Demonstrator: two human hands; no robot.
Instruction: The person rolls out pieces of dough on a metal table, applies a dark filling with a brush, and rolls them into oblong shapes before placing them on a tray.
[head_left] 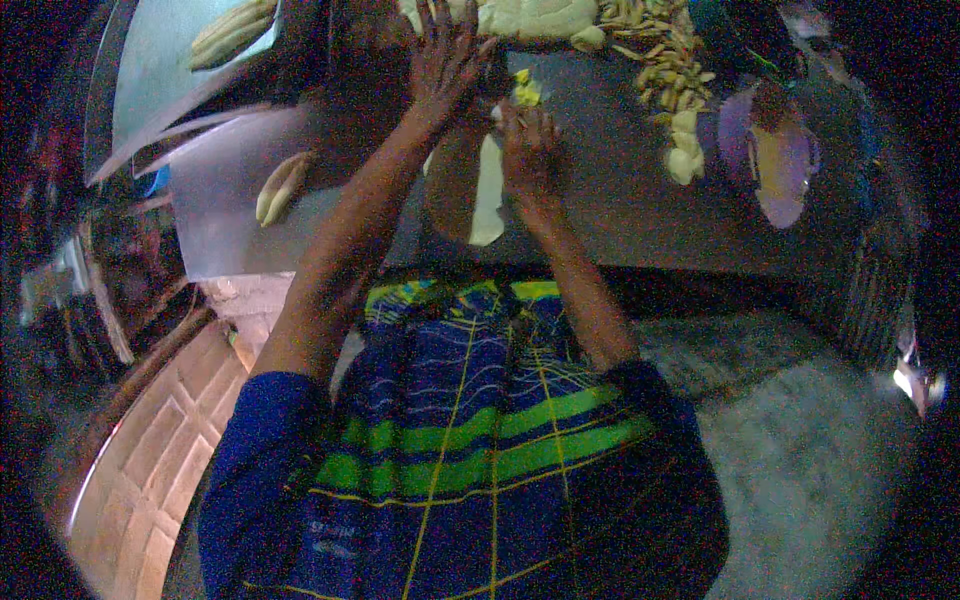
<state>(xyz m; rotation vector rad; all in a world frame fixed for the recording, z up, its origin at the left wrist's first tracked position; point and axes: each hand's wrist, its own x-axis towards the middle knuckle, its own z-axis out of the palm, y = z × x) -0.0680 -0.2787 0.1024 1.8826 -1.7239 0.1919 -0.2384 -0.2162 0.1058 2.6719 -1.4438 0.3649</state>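
Observation:
My left hand is open, its fingers spread flat at the near edge of a big slab of pale dough. My right hand is closed, fingertips bunched together beside a small yellow lump. Something whitish shows at those fingertips, too small to name. Between my forearms lies a long flat piece of what looks like dough, bright along its right side and dark brown, perhaps shaded, across the middle. My right hand is at this piece's far right edge; whether it touches it is hard to tell.
A shaped, grooved dough piece rests on a metal sheet at left; another is on a tray behind. Small yellowish pieces are heaped at far right, near a purple-lit oval object. The table's front edge runs before my waist.

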